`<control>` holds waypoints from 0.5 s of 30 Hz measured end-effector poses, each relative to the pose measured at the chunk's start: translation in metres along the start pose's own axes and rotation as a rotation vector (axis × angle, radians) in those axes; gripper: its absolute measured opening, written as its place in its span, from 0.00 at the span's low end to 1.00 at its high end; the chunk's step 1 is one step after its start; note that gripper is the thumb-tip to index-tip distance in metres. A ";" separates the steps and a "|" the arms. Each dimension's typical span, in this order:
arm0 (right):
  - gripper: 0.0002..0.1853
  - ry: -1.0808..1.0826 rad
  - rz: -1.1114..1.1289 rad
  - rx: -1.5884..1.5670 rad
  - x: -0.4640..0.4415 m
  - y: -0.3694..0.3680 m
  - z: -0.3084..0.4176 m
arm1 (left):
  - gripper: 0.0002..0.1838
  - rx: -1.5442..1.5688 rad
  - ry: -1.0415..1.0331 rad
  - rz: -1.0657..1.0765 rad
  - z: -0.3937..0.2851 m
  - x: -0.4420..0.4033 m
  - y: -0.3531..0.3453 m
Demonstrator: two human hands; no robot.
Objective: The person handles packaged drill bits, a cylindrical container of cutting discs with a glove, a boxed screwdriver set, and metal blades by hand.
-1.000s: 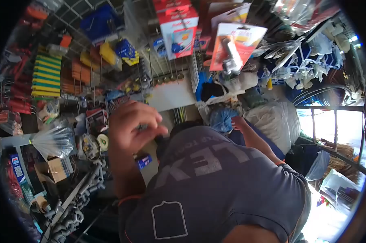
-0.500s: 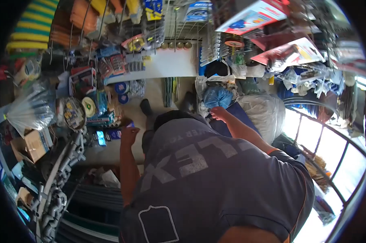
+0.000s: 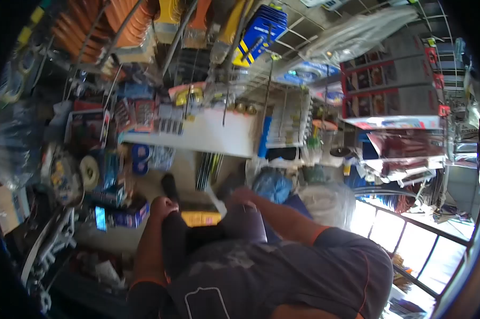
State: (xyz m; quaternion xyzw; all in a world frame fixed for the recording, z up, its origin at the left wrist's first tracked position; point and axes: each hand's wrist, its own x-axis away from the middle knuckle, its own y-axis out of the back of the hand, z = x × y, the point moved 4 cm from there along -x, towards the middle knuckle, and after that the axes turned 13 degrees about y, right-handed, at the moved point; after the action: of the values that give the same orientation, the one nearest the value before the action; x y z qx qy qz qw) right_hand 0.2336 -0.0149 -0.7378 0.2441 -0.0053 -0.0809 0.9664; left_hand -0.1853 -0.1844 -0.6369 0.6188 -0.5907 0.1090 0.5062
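My left hand (image 3: 165, 206) is at my left knee, its fingers curled in, with nothing visible in it. My right hand (image 3: 241, 198) lies over my right knee (image 3: 245, 223); motion smears its fingers, so what it holds, if anything, does not show. A pale blurred strip (image 3: 213, 199) is just left of it. Between my legs lies a yellow-orange flat package (image 3: 200, 218). A blue plastic bag (image 3: 272, 185) sits beyond my right hand.
A lit phone (image 3: 100, 218) stands beside a purple-blue box (image 3: 131, 215) at left. Ahead is a white shelf (image 3: 208, 130). Hanging packages (image 3: 391, 80) crowd the upper right, orange tools (image 3: 83, 32) the upper left. Metal railing (image 3: 410, 228) is at right.
My view has tilted up and my body has lowered, bringing my knees into sight. My right hand has moved from beside the blue bag to my right knee. The yellow-orange package has come into view.
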 end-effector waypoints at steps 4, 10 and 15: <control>0.15 -0.677 0.000 -0.372 0.000 -0.100 -0.112 | 0.14 0.077 -0.032 0.132 -0.004 -0.136 -0.084; 0.20 -0.745 0.269 -0.313 -0.062 -0.024 -0.213 | 0.19 -0.369 -0.559 0.626 -0.118 -0.266 -0.171; 0.24 -0.714 0.344 -0.219 -0.089 -0.001 -0.240 | 0.24 -0.148 -0.870 0.467 -0.154 -0.305 -0.193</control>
State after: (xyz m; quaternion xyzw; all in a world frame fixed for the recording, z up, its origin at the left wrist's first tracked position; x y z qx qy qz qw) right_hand 0.1576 0.1112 -0.9473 0.0916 -0.3727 0.0021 0.9234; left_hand -0.0366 0.0808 -0.8856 0.4205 -0.8761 -0.0910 0.2177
